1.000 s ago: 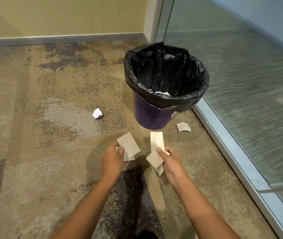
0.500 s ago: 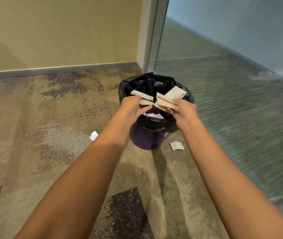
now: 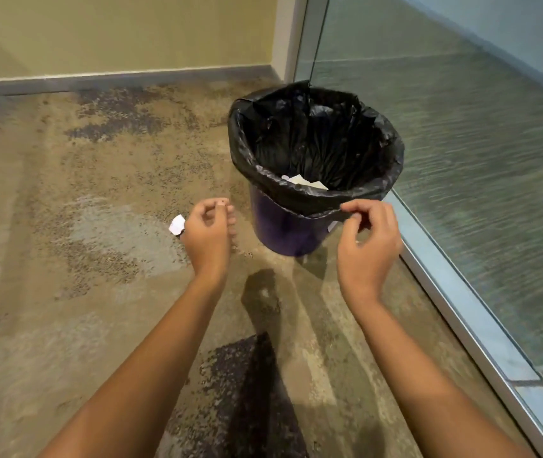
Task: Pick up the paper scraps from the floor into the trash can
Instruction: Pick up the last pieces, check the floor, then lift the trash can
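A purple trash can point(image 3: 283, 233) with a black liner point(image 3: 296, 193) stands on the carpet by the glass wall. Tan paper scraps point(image 3: 304, 181) lie inside it near the front rim. A small crumpled white scrap point(image 3: 176, 223) lies on the floor left of the can, partly behind my left hand point(image 3: 209, 233). That hand hovers low in front of the can's left side, fingers loosely curled, holding nothing. My right hand point(image 3: 367, 241) hangs just below the can's front rim, fingers apart and empty. It covers the floor at the can's right base.
A glass wall with a metal bottom rail point(image 3: 461, 312) runs along the right, close to the can. A yellow wall with a grey baseboard point(image 3: 114, 81) closes the far side. Patterned carpet point(image 3: 81, 276) spreads out to the left and toward me.
Both hands carried tan scraps from the floor up over the can and let them go inside. They have since dropped back in front of the can, empty.
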A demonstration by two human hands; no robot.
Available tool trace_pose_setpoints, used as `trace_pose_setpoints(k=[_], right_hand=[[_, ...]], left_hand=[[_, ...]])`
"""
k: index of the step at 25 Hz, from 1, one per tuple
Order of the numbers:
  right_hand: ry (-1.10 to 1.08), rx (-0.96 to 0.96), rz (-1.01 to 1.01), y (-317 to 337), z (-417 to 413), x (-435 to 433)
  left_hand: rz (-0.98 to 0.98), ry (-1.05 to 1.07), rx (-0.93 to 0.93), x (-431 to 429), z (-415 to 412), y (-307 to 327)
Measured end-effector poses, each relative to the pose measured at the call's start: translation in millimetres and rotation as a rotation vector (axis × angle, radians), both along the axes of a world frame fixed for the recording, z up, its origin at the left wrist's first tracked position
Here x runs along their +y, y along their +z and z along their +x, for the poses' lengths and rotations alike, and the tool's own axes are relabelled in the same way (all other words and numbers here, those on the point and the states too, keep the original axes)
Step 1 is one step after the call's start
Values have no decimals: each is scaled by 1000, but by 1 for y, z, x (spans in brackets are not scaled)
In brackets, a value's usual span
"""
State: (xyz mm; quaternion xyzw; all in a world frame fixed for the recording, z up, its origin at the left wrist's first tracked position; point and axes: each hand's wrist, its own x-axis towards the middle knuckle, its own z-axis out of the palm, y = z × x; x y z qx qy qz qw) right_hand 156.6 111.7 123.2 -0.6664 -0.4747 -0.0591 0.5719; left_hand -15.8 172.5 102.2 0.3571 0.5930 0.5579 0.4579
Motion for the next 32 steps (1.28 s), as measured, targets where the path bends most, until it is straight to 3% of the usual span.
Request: trace_pose_setpoints(k=[4,10,13,15,19,22,26,30,32], right_hand=[[65,-51,-179,-87,16,-11],[4,23,-747,-167,65,31],[-91,173,-1024,-180,88,63],[-141,134,-1140,-193,89,72],[-184,-55,-1160,-219,86,71],[-147,-161,-1096,-225,97,67],[-205,-142,-985,-219,107,52],[-171,-285,-1038,-213,108,25],[-145,-328,-1028,-213,107,16]], left_hand=[[-103,34,424,-7,-37,-71],[-235,-140,898,30,-78,-153],[-303,-237,989,64,-87,-172],[-299,-301,1084,91,-100,-187],[-210,-449,1288,124,-117,-204],[-82,-378,1303,125,-117,-203],[-160,-291,1255,134,-109,-189],[-197,-557,1384,146,-108,-201],[-235,-586,1399,142,-108,-207]])
